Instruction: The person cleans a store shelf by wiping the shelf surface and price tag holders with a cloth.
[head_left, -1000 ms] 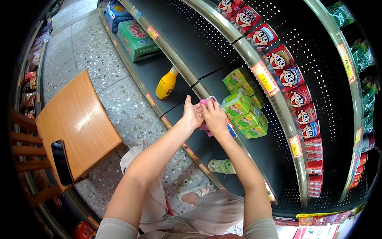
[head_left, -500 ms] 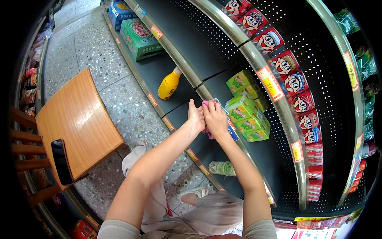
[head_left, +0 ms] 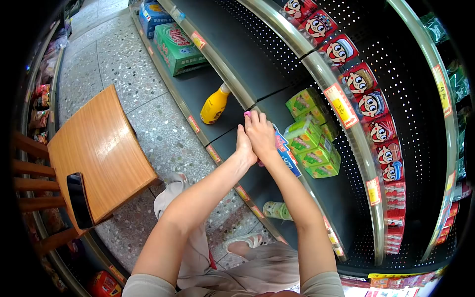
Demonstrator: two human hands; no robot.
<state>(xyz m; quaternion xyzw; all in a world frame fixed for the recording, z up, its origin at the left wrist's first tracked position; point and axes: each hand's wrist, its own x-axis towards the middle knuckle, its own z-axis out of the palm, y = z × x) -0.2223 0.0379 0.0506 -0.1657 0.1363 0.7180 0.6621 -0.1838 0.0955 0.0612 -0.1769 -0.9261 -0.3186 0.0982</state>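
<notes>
My right hand [head_left: 261, 134] is closed over a bunched pink cloth [head_left: 247, 114], which shows only as small bits at its edges. Pressed against it from the left is my left hand [head_left: 244, 147], its thumb pointing up and its other fingers mostly hidden; it seems to grip the same cloth. Both hands are at the metal front edge of a shelf, beside a blue, red and white label [head_left: 287, 154]. Left of them, on the lower shelf, stands a yellow bottle [head_left: 213, 106]. Green drink cartons [head_left: 316, 151] sit to the right.
A green box [head_left: 179, 49] and a blue box [head_left: 154, 19] lie farther along the lower shelf. A pale green can [head_left: 278, 210] is nearer me. Red cartoon-face packets [head_left: 358, 79] line a higher shelf. To the left, a wooden chair [head_left: 106, 148] bears a black phone [head_left: 79, 200].
My right hand has slid up and left over my left hand, along the shelf edge, with the pink cloth. More of the blue label shows. The view has shifted slightly.
</notes>
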